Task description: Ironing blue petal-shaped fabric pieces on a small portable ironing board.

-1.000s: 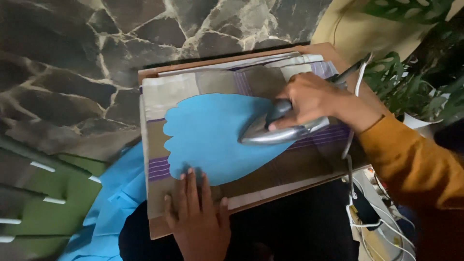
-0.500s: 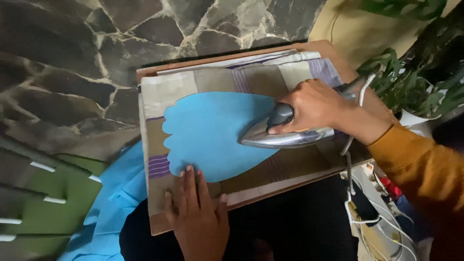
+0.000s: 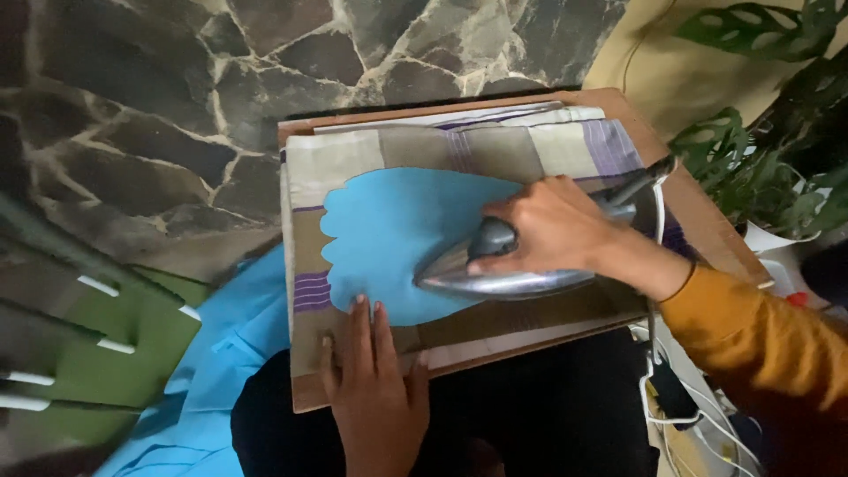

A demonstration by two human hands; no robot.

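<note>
Nearest to us, our left hand lies flat with the fingers spread, grasping nothing, and presses the striped cloth at the near edge of the wooden board. Its fingertips touch the lower rim of the blue fabric piece. This piece lies just beyond the left hand, with its long axis going left to right across the board. Farther, our right hand is clenched around the handle of the iron, which stands on the right part of the blue piece, tip pointing left. Compared with half a second ago, the iron has moved slightly to the left.
</note>
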